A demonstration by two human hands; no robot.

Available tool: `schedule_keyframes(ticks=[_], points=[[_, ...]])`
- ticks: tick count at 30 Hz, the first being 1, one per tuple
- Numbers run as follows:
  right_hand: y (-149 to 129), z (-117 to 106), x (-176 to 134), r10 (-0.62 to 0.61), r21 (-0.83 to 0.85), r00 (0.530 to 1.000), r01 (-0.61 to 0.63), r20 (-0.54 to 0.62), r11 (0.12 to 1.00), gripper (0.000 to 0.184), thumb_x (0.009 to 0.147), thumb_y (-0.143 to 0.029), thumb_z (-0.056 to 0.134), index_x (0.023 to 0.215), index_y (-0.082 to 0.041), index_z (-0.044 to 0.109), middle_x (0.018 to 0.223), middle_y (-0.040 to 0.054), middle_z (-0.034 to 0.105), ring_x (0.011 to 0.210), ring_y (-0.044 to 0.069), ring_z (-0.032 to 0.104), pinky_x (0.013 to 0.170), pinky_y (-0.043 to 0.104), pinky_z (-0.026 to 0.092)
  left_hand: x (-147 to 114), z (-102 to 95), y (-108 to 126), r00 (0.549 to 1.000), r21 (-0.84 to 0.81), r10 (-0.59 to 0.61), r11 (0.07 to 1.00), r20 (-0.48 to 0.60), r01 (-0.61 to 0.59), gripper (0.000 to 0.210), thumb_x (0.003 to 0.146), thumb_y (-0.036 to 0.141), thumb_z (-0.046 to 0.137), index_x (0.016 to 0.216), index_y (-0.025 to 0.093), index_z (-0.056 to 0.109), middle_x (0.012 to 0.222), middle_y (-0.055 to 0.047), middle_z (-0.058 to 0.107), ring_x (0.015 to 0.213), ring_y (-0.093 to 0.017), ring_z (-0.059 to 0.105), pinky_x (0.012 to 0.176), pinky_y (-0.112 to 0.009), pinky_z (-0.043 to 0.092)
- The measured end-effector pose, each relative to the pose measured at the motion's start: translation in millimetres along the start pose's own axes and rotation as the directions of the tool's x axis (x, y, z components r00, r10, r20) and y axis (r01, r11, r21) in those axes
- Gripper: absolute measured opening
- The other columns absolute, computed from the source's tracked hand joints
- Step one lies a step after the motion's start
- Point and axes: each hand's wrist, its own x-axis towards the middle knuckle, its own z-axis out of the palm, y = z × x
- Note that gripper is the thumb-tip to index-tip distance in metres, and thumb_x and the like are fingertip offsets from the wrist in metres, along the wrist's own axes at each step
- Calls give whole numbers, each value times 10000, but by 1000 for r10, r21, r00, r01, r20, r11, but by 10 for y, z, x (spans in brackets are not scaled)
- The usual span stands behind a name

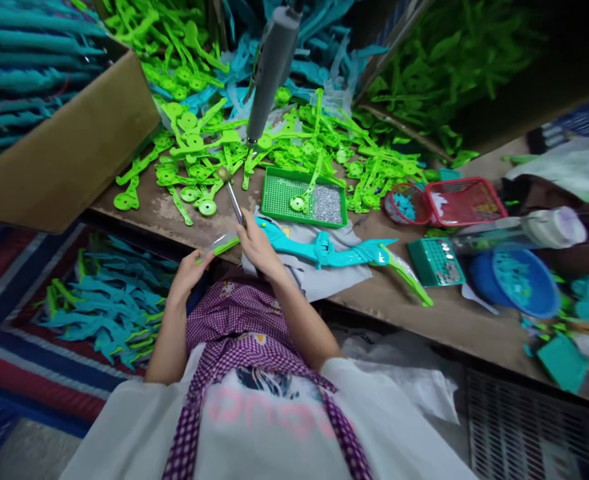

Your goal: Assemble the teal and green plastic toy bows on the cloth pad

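My left hand (189,275) is closed on the near end of a slim bright-green plastic part (225,247) with a pale, clear-looking piece along it, low at the table's front edge. In my right hand (258,248) is a hammer-like tool (234,202) with a shiny metal shaft and a round, brownish head pointing away from me. Just right of that hand, a long turquoise plastic piece (319,250) with a green end lies across a grey cloth (337,280). Beyond it, a green tray (274,208) holds small silvery parts and one green arm-shaped part (299,202).
Many green parts (189,140) are heaped behind. A grey powered screwdriver (274,73) hangs over them. A cardboard box (74,140) stands left, above piled turquoise parts (109,300). Rightward are a red basket (494,217), a green box (417,257), a bottle (519,230) and a blue bowl (484,283).
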Motion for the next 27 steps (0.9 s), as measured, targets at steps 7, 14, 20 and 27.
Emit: schedule_keyframes(ticks=[7, 14, 20, 27], points=[[-118, 183, 1058, 65, -85, 998, -66, -19, 994, 606, 979, -278, 333, 1526, -44, 216, 1439, 245, 466, 1361, 353, 447, 1102, 570, 376, -261, -64, 115, 980, -77, 107, 990, -170, -121, 536, 621, 451, 763, 1040, 155, 609, 807, -11, 672, 607, -123, 594, 625, -259, 490], [246, -1032, -583, -173, -248, 985, 164, -14, 955, 475, 1003, -463, 374, 1438, -283, 439, 1457, 89, 525, 1375, 261, 456, 1181, 542, 293, -595, -151, 673, 907, 80, 215, 977, -362, -200, 359, 584, 428, 747, 802, 149, 685, 678, -16, 666, 506, -109, 495, 474, -236, 367], [781, -1025, -826, -76, -561, 994, 19, -77, 827, 480, 964, -376, 486, 1417, -219, 461, 1433, 146, 528, 1364, 331, 420, 1156, 618, 146, -501, -249, 1091, 803, 327, 447, 885, -393, -332, 306, 731, 374, 649, 530, 174, 535, 459, 62, 373, 458, -74, 306, 468, -236, 240], [907, -985, -580, -101, -628, 994, 47, -51, 777, 325, 967, -385, 477, 1227, -231, 595, 1087, 85, 661, 1096, 276, 508, 1056, 471, 192, -246, -256, 1063, 776, 264, 449, 893, -443, -366, 346, 800, 423, 632, 590, 165, 536, 498, 48, 443, 466, -84, 386, 483, -224, 318]])
